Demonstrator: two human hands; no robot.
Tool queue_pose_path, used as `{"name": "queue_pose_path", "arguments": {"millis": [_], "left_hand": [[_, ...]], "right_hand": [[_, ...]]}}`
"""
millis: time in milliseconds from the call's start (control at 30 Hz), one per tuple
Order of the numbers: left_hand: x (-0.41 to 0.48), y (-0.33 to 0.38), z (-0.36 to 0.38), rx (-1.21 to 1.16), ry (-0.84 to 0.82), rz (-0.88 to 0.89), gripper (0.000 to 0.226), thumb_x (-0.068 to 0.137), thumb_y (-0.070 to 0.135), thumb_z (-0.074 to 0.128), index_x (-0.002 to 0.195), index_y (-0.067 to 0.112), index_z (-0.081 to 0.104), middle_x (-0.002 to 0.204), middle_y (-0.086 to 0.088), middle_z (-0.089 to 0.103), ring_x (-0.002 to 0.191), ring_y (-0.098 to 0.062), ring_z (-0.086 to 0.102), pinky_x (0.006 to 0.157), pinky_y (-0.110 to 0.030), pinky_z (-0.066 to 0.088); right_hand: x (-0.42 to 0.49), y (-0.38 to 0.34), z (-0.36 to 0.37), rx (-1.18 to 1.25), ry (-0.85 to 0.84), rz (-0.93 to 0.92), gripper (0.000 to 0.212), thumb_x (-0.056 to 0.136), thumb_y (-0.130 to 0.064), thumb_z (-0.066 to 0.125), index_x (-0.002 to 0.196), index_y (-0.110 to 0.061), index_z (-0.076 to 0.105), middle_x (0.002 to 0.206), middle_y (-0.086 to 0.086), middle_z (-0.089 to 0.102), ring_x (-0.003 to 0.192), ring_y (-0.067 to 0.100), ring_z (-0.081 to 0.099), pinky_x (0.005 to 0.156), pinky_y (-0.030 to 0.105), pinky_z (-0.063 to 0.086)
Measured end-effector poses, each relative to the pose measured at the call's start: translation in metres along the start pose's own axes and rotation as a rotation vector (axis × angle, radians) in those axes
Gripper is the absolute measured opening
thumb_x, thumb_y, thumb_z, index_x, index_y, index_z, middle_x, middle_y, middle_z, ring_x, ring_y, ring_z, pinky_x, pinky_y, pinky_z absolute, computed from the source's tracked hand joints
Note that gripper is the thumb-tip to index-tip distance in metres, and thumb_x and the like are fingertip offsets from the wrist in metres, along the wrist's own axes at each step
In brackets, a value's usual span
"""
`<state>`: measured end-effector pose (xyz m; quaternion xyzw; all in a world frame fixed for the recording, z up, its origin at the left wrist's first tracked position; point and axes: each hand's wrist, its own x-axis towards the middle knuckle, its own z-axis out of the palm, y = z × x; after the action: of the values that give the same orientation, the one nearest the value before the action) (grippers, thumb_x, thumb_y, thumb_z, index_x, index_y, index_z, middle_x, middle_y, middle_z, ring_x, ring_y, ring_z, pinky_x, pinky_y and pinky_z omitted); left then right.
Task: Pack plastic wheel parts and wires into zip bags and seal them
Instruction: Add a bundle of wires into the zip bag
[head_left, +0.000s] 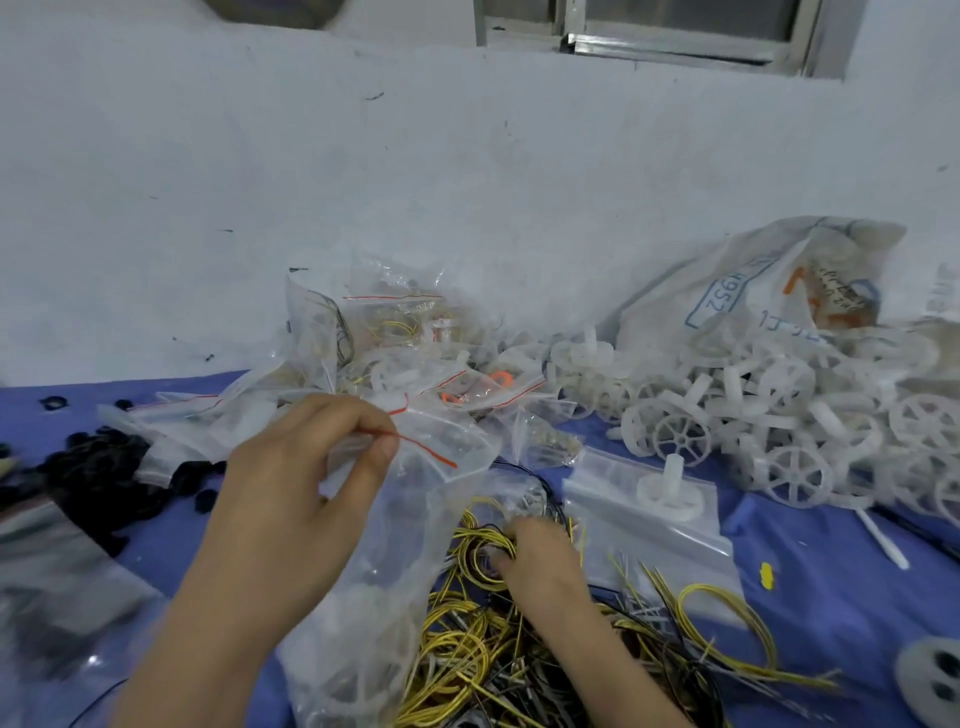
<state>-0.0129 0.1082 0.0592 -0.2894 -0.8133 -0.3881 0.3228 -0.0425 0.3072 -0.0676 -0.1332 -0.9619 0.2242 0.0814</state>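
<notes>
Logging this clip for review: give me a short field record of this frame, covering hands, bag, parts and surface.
left hand: pinches the zip bag at its red-striped mouth
right hand: fingers curled into the wires, a yellow and black heap
wheels: white pile at right, beside a printed sack
spare bags: flat stack, one wheel on top
packed bags: heap by the wall
surface: blue cover

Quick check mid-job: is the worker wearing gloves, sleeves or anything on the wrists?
No. The left hand and right hand are bare, with no gloves or rings visible. No sleeve, watch or band shows on either arm up to the frame edge.
</notes>
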Motion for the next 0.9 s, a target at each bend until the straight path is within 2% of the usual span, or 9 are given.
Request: {"name": "queue_pose_path", "arguments": {"millis": [100, 167, 300, 367, 433, 533, 733, 800, 900], "left_hand": [[-0.001, 0.003, 0.005, -0.065, -0.031, 0.005, 0.007, 0.083, 0.026, 0.056, 0.082, 0.031, 0.060, 0.095, 0.017, 0.060, 0.091, 0.006, 0.057, 0.077, -0.010, 0.046], [-0.001, 0.004, 0.007, -0.080, -0.047, 0.016, 0.009, 0.083, 0.025, 0.055, 0.080, 0.033, 0.059, 0.095, 0.018, 0.059, 0.092, 0.003, 0.058, 0.076, -0.010, 0.046], [-0.002, 0.004, 0.005, -0.053, -0.079, 0.018, 0.010, 0.083, 0.024, 0.068, 0.078, 0.030, 0.062, 0.095, 0.020, 0.062, 0.094, 0.006, 0.057, 0.076, -0.004, 0.040], [-0.001, 0.003, 0.003, -0.024, -0.085, 0.029, 0.012, 0.081, 0.018, 0.073, 0.077, 0.026, 0.064, 0.098, 0.021, 0.061, 0.096, 0.013, 0.054, 0.077, -0.001, 0.037], [-0.001, 0.003, 0.000, -0.012, -0.073, 0.050, 0.010, 0.083, 0.022, 0.071, 0.077, 0.027, 0.065, 0.099, 0.021, 0.061, 0.097, 0.015, 0.053, 0.077, -0.001, 0.038], [0.000, 0.004, -0.003, -0.046, -0.042, 0.042, 0.006, 0.081, 0.024, 0.060, 0.080, 0.027, 0.065, 0.102, 0.019, 0.061, 0.097, 0.009, 0.056, 0.079, -0.013, 0.045], [0.001, 0.014, -0.007, 0.056, -0.084, 0.065, 0.009, 0.084, 0.021, 0.054, 0.081, 0.028, 0.059, 0.103, 0.018, 0.061, 0.098, 0.002, 0.054, 0.083, -0.006, 0.035], [0.001, 0.018, -0.010, 0.153, -0.083, 0.085, 0.010, 0.086, 0.023, 0.052, 0.081, 0.029, 0.059, 0.100, 0.021, 0.060, 0.095, -0.012, 0.054, 0.081, -0.015, 0.032], [0.001, 0.021, -0.012, 0.224, -0.079, 0.088, 0.011, 0.086, 0.023, 0.051, 0.081, 0.027, 0.060, 0.087, 0.019, 0.059, 0.079, -0.014, 0.051, 0.070, -0.018, 0.028]], "right_hand": [[-0.002, -0.004, 0.002, -0.087, 0.010, 0.004, 0.016, 0.094, -0.021, 0.054, 0.108, -0.012, 0.056, 0.112, 0.010, 0.062, 0.107, 0.025, 0.056, 0.068, 0.028, 0.038], [-0.003, -0.006, 0.003, -0.135, 0.007, -0.024, 0.028, 0.094, -0.013, 0.052, 0.122, -0.011, 0.048, 0.116, 0.011, 0.059, 0.113, 0.027, 0.049, 0.071, 0.029, 0.037], [-0.006, -0.009, -0.013, -0.115, -0.004, -0.033, 0.035, 0.091, -0.007, 0.048, 0.126, -0.014, 0.045, 0.116, 0.013, 0.056, 0.118, 0.030, 0.039, 0.080, 0.033, 0.039], [-0.004, -0.007, -0.025, -0.140, -0.004, -0.039, 0.032, 0.091, -0.006, 0.047, 0.121, -0.016, 0.052, 0.117, 0.013, 0.058, 0.117, 0.031, 0.039, 0.086, 0.036, 0.041], [-0.003, -0.003, -0.043, -0.121, -0.009, 0.000, 0.020, 0.089, -0.009, 0.049, 0.102, -0.018, 0.061, 0.114, 0.014, 0.060, 0.102, 0.030, 0.050, 0.075, 0.033, 0.042], [-0.003, 0.005, -0.070, -0.102, -0.023, 0.039, 0.005, 0.086, -0.015, 0.057, 0.084, -0.013, 0.062, 0.090, 0.009, 0.062, 0.086, 0.028, 0.061, 0.063, 0.027, 0.040], [-0.010, 0.039, -0.122, 0.266, 0.178, 0.093, 0.028, 0.091, -0.019, 0.059, 0.065, -0.009, 0.057, 0.051, 0.006, 0.055, 0.045, 0.016, 0.059, 0.057, 0.029, 0.047], [-0.013, 0.046, -0.135, 0.620, 0.251, 0.104, 0.022, 0.092, -0.010, 0.058, 0.071, -0.004, 0.058, 0.055, 0.011, 0.055, 0.037, 0.011, 0.054, 0.059, 0.037, 0.051], [-0.022, 0.044, -0.152, 1.052, 0.369, 0.056, 0.017, 0.095, -0.005, 0.051, 0.080, -0.006, 0.060, 0.073, 0.013, 0.060, 0.048, 0.011, 0.060, 0.050, 0.022, 0.054]]}}
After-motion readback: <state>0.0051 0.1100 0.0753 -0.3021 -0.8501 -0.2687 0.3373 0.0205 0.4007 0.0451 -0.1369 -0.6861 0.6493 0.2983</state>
